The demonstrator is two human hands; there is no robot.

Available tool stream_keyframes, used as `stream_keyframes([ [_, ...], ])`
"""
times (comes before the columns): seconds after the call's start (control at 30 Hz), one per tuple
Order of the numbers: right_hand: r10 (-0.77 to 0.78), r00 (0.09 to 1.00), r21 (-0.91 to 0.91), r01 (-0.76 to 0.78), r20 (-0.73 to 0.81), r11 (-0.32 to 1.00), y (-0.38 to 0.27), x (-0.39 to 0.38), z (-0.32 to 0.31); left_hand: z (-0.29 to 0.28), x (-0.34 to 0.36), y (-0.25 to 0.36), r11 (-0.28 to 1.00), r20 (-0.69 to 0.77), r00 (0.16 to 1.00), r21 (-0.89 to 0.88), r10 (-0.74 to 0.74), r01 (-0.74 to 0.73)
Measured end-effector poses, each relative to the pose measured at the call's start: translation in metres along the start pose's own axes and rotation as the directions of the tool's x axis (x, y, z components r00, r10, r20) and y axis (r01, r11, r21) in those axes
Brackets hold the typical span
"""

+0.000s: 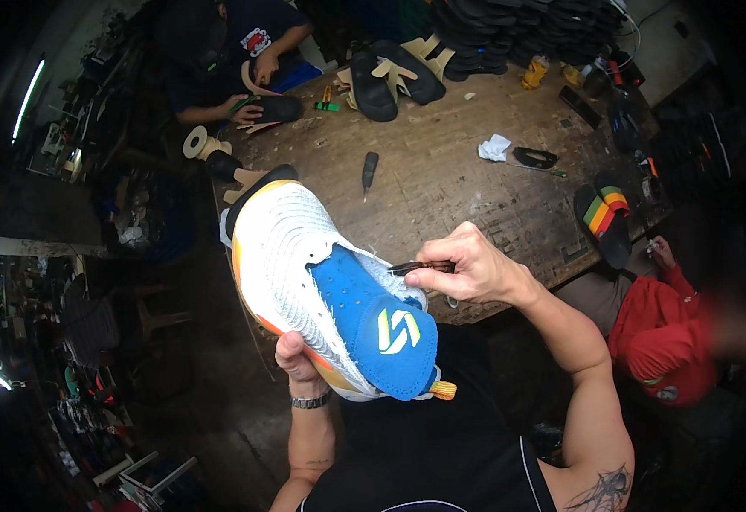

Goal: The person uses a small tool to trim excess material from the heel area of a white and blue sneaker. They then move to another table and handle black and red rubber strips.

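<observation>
A white knit sneaker [275, 243] with an orange-edged sole and a yellow heel tab fills the centre, its blue tongue [356, 303] bearing a lime emblem. My left hand [296, 358] grips the sneaker from below, fingers partly hidden behind it. With my right hand [462, 269] I hold a small dark cutting tool [424, 268], its tip at the frayed white edge of the shoe's opening beside the tongue.
A wooden workbench [420, 179] holds a dark awl [369, 175], black sandals [373, 81], a white crumpled cloth [494, 147], striped sandals [601, 218] and piled soles [484, 34]. A co-worker [236, 43] handles footwear across the bench; another person in red [663, 341] sits at right.
</observation>
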State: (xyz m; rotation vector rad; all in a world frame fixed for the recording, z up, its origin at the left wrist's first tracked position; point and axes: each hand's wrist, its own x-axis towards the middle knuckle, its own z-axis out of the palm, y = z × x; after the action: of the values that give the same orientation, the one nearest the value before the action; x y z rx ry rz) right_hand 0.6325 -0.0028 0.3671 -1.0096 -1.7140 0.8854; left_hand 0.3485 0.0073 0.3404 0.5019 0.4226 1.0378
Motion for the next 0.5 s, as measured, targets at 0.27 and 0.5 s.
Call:
stream_keyframes([
  [0.27,0.093,0.995,-0.077,-0.091,0.022,0.993,-0.0077,0.0012,-0.0034,0.0021,-0.0006,-0.0002,1.000,0.007,1.000,0.015,0.015,-0.015],
  [0.5,0.019,0.999,0.004,-0.019,-0.027,1.000,-0.0050,0.0037,0.0015,0.0009,0.0008,0.0018,0.997,0.048,0.999,-0.071,-0.013,0.016],
])
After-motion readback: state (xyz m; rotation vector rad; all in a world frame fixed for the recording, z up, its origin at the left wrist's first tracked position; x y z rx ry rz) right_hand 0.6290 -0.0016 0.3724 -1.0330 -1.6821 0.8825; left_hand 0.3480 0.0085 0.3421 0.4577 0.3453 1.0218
